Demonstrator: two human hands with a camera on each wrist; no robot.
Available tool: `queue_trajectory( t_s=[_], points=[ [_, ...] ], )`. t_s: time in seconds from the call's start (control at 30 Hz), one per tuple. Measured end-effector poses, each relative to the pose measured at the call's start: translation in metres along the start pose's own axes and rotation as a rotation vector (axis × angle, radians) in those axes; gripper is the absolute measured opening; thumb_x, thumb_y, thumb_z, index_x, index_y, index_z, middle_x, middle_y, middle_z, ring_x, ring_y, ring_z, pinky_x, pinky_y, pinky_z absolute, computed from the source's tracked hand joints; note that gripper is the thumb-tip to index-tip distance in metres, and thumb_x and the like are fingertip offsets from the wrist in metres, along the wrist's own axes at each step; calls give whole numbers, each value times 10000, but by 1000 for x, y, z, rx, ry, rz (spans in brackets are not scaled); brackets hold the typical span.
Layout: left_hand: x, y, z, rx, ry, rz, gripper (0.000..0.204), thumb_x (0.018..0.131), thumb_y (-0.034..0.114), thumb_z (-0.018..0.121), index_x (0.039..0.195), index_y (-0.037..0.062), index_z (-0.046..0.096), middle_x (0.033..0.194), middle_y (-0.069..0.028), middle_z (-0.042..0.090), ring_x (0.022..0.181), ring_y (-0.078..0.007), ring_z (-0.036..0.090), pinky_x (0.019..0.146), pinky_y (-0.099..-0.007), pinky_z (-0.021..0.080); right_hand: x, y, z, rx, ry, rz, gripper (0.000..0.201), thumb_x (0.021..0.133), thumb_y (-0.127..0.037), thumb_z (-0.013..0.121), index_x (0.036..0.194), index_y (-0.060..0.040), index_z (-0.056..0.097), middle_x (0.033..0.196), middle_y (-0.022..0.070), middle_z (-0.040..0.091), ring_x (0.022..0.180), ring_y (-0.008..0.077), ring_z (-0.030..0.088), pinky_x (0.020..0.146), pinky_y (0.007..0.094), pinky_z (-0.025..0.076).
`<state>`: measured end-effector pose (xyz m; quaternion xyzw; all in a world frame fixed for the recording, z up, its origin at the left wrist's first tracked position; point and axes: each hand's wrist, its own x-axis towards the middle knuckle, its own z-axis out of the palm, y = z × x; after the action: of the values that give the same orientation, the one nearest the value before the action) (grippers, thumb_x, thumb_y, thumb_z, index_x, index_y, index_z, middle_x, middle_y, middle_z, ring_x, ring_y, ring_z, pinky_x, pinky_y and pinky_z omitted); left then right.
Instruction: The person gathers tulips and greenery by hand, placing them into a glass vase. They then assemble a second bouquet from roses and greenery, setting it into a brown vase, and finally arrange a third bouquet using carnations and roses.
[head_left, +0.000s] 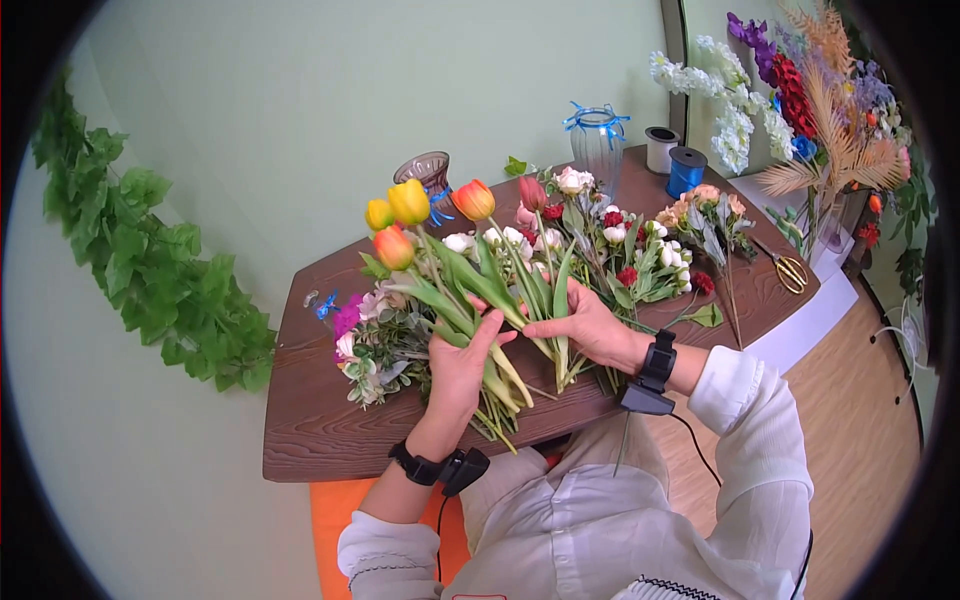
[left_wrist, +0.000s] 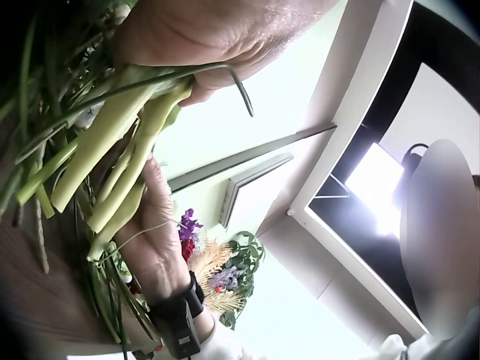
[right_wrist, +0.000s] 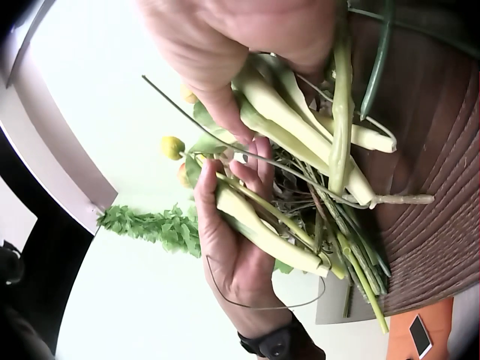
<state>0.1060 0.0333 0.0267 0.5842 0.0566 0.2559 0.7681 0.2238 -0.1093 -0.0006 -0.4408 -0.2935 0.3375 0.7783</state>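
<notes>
Yellow and orange tulips (head_left: 409, 203) lean up and left in the head view, their pale stems (head_left: 508, 380) gripped by the left hand (head_left: 462, 372). Close beside it, the right hand (head_left: 590, 328) holds more tulip stems (head_left: 562, 362), with a red-orange tulip (head_left: 474, 200) and a red one (head_left: 533, 193) above. In the left wrist view, thick cut stem ends (left_wrist: 97, 154) hang below the left hand (left_wrist: 217, 34). The right wrist view has stems (right_wrist: 300, 135) under the right hand (right_wrist: 247, 45), and the left hand (right_wrist: 244, 262) curled around others (right_wrist: 262, 232).
On the brown table (head_left: 330, 430) lie white and red flowers (head_left: 627, 250), purple flowers (head_left: 347, 318) and gold scissors (head_left: 790, 272). Behind stand a ribboned glass vase (head_left: 597, 150), a darker vase (head_left: 424, 175) and ribbon spools (head_left: 686, 172). An ivy garland (head_left: 150, 260) hangs at left.
</notes>
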Motion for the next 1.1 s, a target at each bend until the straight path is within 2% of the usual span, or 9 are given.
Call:
queue_trajectory(
  t_s=[0.13, 0.17, 0.23, 0.4, 0.67, 0.73, 0.9, 1.03, 1.1],
  points=[
    [11, -1, 10, 160, -38, 104, 195, 868, 61, 666, 1017, 43, 542, 880, -6, 592, 794, -85, 569, 696, -210, 459, -4, -5, 9, -109, -24, -167, 618, 730, 64, 750, 1263, -59, 463, 1118, 21, 608, 1030, 99, 576, 921, 273, 473],
    [13, -2, 11, 165, -44, 103, 195, 868, 61, 666, 1017, 43, 542, 880, -6, 592, 794, -85, 569, 696, -210, 459, -6, -6, 9, -150, -23, -226, 644, 727, 50, 762, 1277, -56, 445, 1144, 22, 593, 1043, 99, 566, 925, 274, 468],
    [18, 0, 17, 276, -18, 279, 217, 858, 76, 685, 1019, 38, 544, 898, -3, 586, 807, -75, 557, 726, -222, 453, -7, -8, 7, -238, -10, -265, 677, 727, 24, 775, 1297, -49, 418, 1182, 23, 563, 1066, 93, 541, 929, 273, 458],
    [23, 19, 26, 330, -62, 362, 290, 855, 80, 688, 1096, 35, 532, 987, -22, 594, 895, -96, 572, 799, -242, 466, 0, -17, 9, -323, -40, -351, 701, 762, -94, 783, 1332, -33, 379, 1213, 46, 543, 1083, 98, 523, 950, 280, 433],
    [29, 23, 12, 250, -130, 234, 282, 853, 80, 688, 1106, 8, 587, 1020, -50, 643, 887, -112, 608, 791, -257, 493, 8, -17, 5, -600, -54, -449, 726, 782, -218, 771, 1353, -27, 366, 1232, 95, 538, 1109, 150, 523, 964, 303, 413],
    [28, 21, 7, 221, -198, 115, 342, 858, 68, 680, 1163, 0, 544, 1056, -54, 639, 921, -109, 601, 815, -258, 483, 6, -17, 6, -671, -36, -482, 724, 786, -211, 767, 1358, -27, 362, 1234, 95, 537, 1110, 149, 522, 965, 301, 411],
    [26, 8, 4, 190, -242, 97, 296, 864, 69, 673, 1133, 8, 567, 1030, -40, 645, 900, -100, 601, 796, -250, 485, 4, -9, 9, -531, -67, -380, 744, 800, -182, 749, 1393, -26, 328, 1261, 114, 519, 1138, 141, 497, 996, 316, 386],
    [22, 1, -4, 245, -307, 71, 324, 872, 68, 658, 1167, 11, 538, 1064, -43, 629, 928, -97, 586, 813, -249, 476, 0, -12, 9, -792, -54, -398, 772, 813, -230, 732, 1414, -18, 298, 1305, 160, 496, 1190, 171, 477, 1023, 322, 363],
    [22, -2, -7, 252, -315, 60, 342, 873, 66, 656, 1183, 12, 522, 1070, -45, 623, 939, -98, 583, 821, -250, 474, 3, -7, 6, -784, -72, -410, 771, 819, -237, 726, 1415, -12, 292, 1305, 168, 496, 1196, 181, 474, 1023, 325, 362]
  ],
)
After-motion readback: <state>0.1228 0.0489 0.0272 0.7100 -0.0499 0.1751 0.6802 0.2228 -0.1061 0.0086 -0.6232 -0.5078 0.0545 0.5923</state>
